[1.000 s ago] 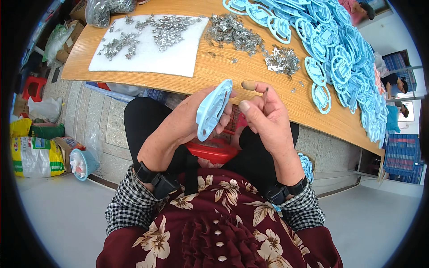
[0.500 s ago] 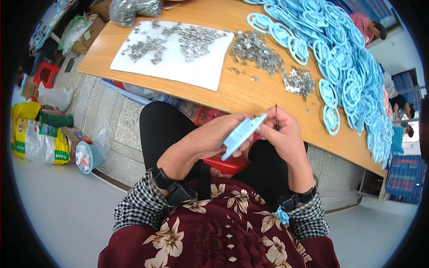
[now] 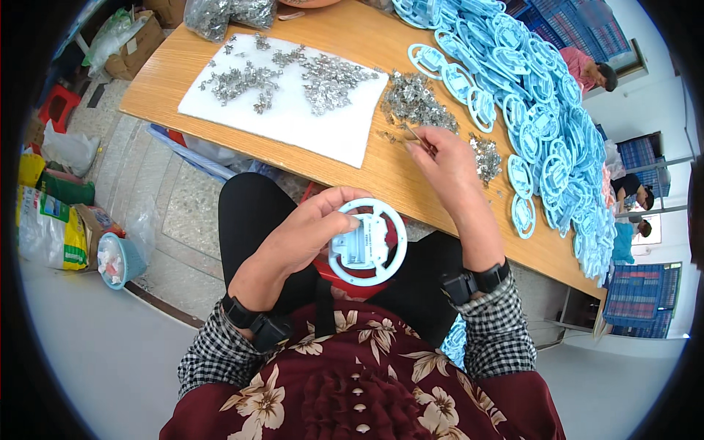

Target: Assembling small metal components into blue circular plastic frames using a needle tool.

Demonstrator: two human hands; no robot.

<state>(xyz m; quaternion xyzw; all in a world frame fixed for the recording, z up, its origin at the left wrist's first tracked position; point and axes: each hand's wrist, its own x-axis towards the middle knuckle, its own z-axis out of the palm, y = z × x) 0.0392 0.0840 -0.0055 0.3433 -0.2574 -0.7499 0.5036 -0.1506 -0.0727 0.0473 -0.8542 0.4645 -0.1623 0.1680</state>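
Observation:
My left hand (image 3: 308, 227) grips a light-blue plastic toy steering-wheel shell (image 3: 358, 270) over my lap, thumb on its inner face. The shell is a round ring with a boxy recessed centre that faces up. Above the table, my right hand (image 3: 449, 163) is closed on thin dark tweezers (image 3: 420, 139), whose tip points toward the pile of small metal clips (image 3: 418, 99). Whether the tip holds a clip is too small to tell. A smaller heap of shiny metal pieces (image 3: 485, 155) lies just right of that hand.
More metal clips (image 3: 326, 84) are spread on a white foam sheet (image 3: 293, 136) on the wooden table (image 3: 165, 88). A large heap of blue shells (image 3: 543, 139) covers the table's right side. Clear bags of metal parts (image 3: 209, 16) stand at the far left. Other people (image 3: 583, 70) sit beyond.
My right hand has moved away from the shell, up and over the table toward the metal clips. My left hand has lowered and turned the shell from edge-on to face up.

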